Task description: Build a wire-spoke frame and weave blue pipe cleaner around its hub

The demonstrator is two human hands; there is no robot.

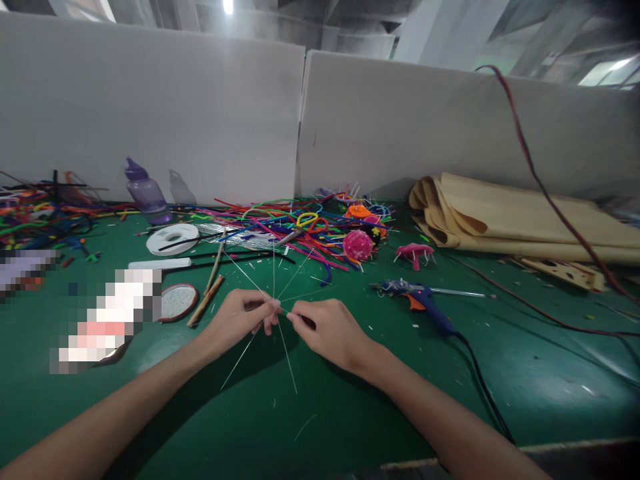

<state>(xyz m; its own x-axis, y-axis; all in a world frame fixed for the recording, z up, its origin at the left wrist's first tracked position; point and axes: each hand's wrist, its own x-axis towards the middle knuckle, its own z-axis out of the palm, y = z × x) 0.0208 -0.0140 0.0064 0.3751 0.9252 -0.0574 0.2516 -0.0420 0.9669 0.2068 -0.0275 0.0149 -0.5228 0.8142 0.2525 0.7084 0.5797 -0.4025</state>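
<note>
Between my two hands, thin pale wires (287, 365) spread out like spokes from one centre, above the green tabletop (260, 433). My left hand (247, 313) pinches them where they meet, thumb and fingertips together. Close beside it, my right hand (333, 330) is closed, its thumb and forefinger pinching near the same centre, apparently on a wire end; the exact spot is too small to make out. To the right of my right hand lies a blue glue gun (425, 303) with an orange trigger and a clear glue stick in its back.
Colourful pipe cleaners (300, 230) are heaped at the back, beside pink pompom shapes (358, 245). A white ribbon spool (173, 239), purple bottle (147, 193), sticks (206, 301) and a round mirror-like disc (179, 303) lie left. Brown paper (500, 213) and a hanging cord (530, 167) are right.
</note>
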